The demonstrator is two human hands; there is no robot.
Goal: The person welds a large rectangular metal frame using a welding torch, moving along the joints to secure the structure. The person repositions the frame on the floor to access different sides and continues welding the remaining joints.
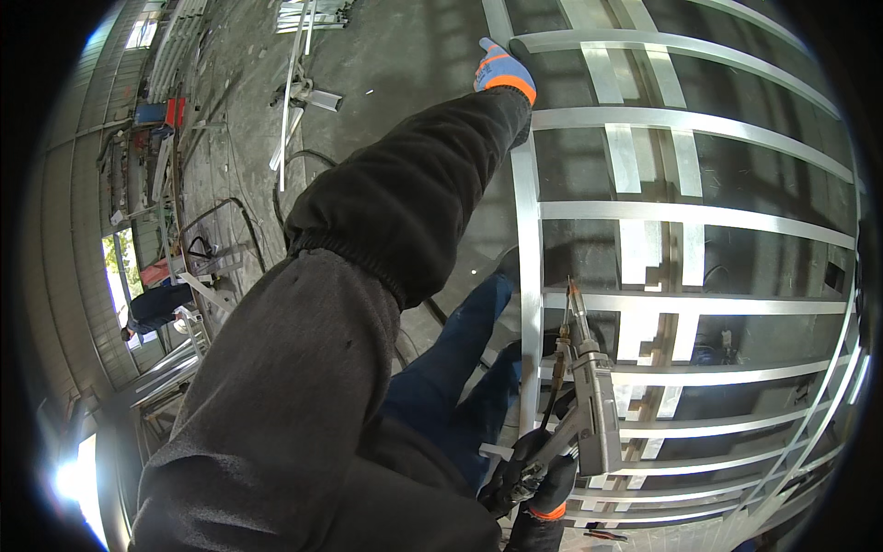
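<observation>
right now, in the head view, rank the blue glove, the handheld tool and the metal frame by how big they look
Largest to smallest, as they look:
1. metal frame
2. handheld tool
3. blue glove
Fisheye bending and nearness leave real sizes unsure.

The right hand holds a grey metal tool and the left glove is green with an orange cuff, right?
Not quite: in the head view, the glove on the left hand is bluish, not green. Its cuff is orange, and the right hand holds the tool.

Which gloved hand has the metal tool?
The right hand, dark with an orange cuff, grips the tool; the left hand, in blue, is up by the frame.
</observation>
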